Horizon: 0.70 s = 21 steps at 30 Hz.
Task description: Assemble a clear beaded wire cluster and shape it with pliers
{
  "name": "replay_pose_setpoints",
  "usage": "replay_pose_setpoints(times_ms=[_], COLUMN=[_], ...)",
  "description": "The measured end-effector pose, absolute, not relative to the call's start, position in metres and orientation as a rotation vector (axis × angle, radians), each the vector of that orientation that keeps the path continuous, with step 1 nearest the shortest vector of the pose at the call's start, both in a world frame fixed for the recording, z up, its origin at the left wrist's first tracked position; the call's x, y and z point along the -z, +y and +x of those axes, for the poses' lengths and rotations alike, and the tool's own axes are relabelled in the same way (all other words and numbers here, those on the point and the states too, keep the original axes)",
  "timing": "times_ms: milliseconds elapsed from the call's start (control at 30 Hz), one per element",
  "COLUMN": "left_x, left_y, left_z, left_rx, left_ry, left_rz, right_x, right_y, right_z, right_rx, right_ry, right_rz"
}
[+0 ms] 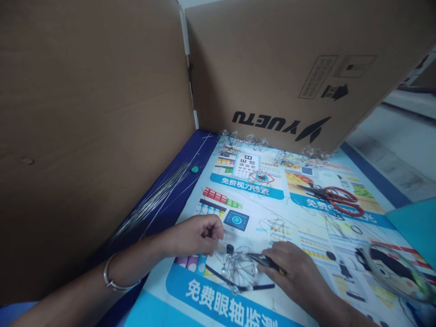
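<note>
My right hand [296, 265] is wrapped round a pair of pliers [264, 260] with dark jaws and a bit of yellow on the handle. The jaws point left and touch the top right of a wire-and-clear-bead piece [238, 270] lying on the printed sheet. Beside that piece, to its upper left, is my left hand [200, 234], fingers curled and pinched together. Whatever is between those fingers is hidden or too thin to make out. Several loose wires [275, 225] lie just behind the bead piece.
Red-handled scissors [344, 200] lie at the right, with a roll of clear tape [397, 272] nearer me. Cardboard walls [272, 68] stand behind and left. More beaded wire pieces [250, 138] line the back. A bundle of straight wires [153, 200] and a green lump [194, 169] lie left.
</note>
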<state>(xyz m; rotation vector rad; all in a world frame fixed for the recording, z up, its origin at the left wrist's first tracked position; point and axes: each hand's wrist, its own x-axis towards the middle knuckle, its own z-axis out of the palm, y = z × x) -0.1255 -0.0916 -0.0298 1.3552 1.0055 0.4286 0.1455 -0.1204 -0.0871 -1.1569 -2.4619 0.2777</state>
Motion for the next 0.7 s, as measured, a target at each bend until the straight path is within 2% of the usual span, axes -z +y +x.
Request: replay_pose_setpoints(times_ms=[700], left_x=[0.037], left_y=[-0.0959], left_z=[-0.1227], left_rx=[-0.612], left_ry=[1.016], left_rz=[1.388], right_x=[0.0913], right_y=[-0.1279], right_z=[0.1479], right_rx=[-0.256], right_ry=[-2.455], right_rz=[-1.137])
